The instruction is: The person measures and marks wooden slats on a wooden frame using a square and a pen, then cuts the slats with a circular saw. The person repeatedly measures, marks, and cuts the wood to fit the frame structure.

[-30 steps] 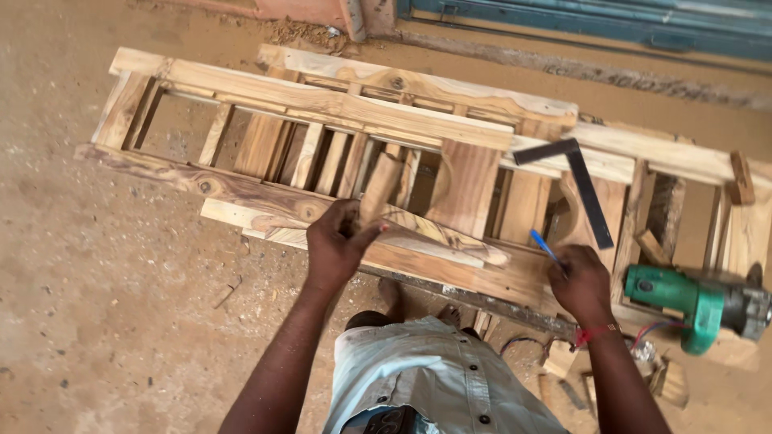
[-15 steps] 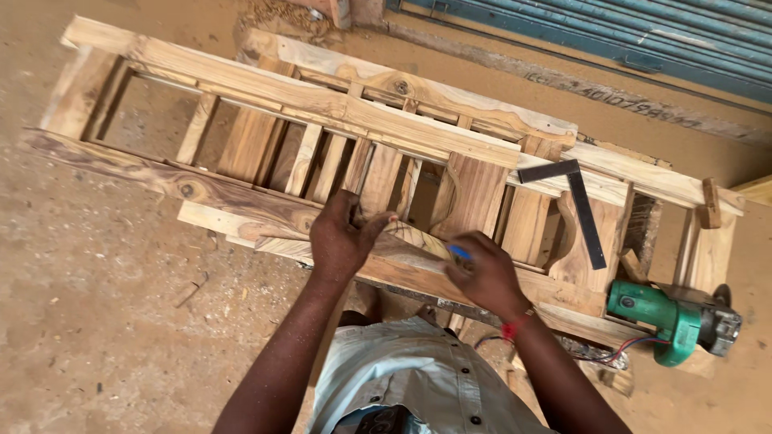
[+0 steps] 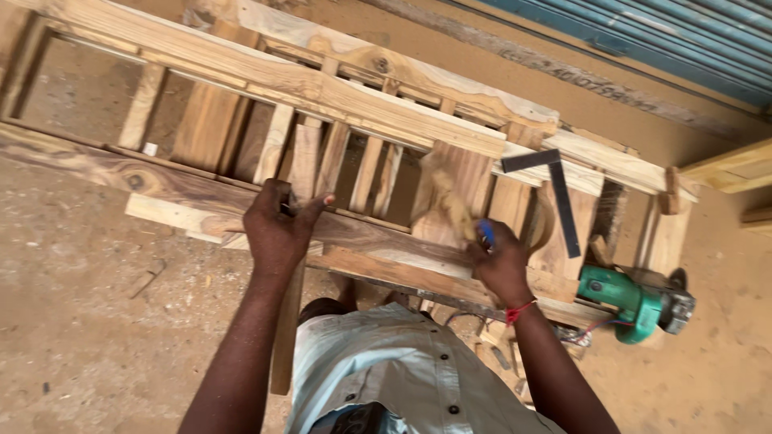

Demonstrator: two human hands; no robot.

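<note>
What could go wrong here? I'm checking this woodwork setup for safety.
The green power tool lies at the frame's edge, close to the right hand with its blue pen; an elbow could perhaps knock it off. The left hand grips a thin slat, so splinters seem possible.

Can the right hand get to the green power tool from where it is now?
Probably yes. The right hand, holding something blue, rests on the wood frame just left of the green power tool, and only bare wood lies between them.
</note>
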